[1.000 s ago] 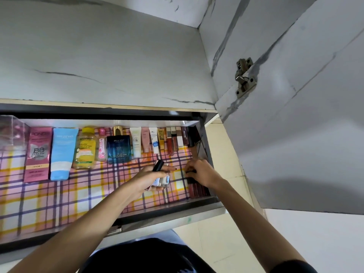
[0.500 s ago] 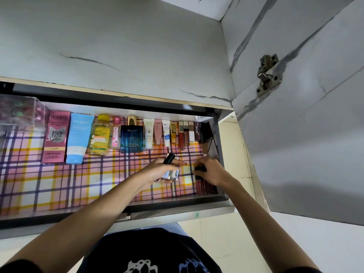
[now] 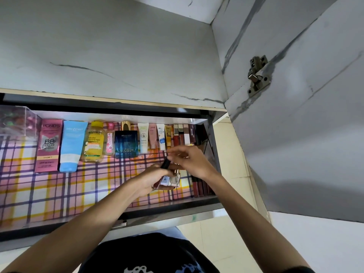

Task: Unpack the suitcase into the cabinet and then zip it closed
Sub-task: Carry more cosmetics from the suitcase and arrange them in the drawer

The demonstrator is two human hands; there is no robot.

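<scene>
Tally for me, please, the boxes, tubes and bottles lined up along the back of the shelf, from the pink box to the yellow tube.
Boxes: 1, the pink box.
Tubes: 5, the blue tube, white tube, pink tube, white-and-blue tube, yellow tube.
Bottles: 3, the yellow bottle, small pink bottle, blue perfume bottle.
Total: 9.

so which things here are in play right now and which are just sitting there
In play: small bottles in left hand; right hand at their caps; checked shelf.
Idle: Pond's box, blue tube, Garnier bottle, cologne bottle, lip tubes, door hinge.
</scene>
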